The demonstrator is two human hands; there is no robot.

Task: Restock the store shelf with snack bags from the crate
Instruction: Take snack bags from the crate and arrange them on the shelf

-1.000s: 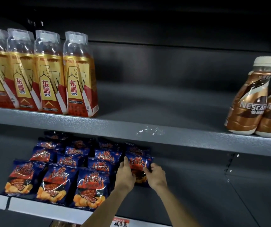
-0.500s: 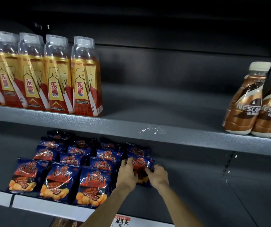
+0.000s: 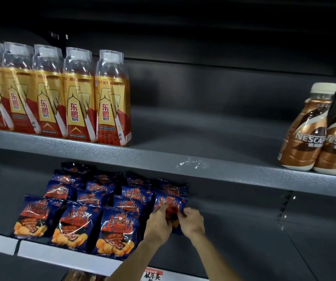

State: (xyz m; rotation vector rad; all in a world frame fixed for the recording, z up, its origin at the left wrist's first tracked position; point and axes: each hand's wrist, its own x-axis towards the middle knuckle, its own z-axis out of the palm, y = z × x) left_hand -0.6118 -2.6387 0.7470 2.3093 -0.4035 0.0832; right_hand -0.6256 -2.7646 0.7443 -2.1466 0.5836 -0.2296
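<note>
My left hand (image 3: 158,224) and right hand (image 3: 192,222) pinch one glossy dark-blue foil snack bag (image 3: 171,203), standing it upright beside its row on the grey metal shelf (image 3: 244,236).

Snack bag (image 3: 170,203), pinched at both sides between the fingers (image 3: 164,208) of the left hand (image 3: 158,226) and those of the right hand (image 3: 192,223): thin film, glossy, crinkled, dark blue with orange print.
Stocked bags (image 3: 77,222), just left of the left fingers: same shiny film, highlights on the creases.
Lower shelf (image 3: 244,250), under and right of the fingers: grey painted metal, matt, smooth.
Upper shelf (image 3: 142,157), above the fingers: grey metal, fine rough speckled finish, one scuffed pale patch.
Energy drink bottles (image 3: 112,98), up and left: clear glossy plastic, printed wrap labels.
Coffee bottles (image 3: 305,134), up and right: glossy bronze sleeves, matt cream caps.
</note>
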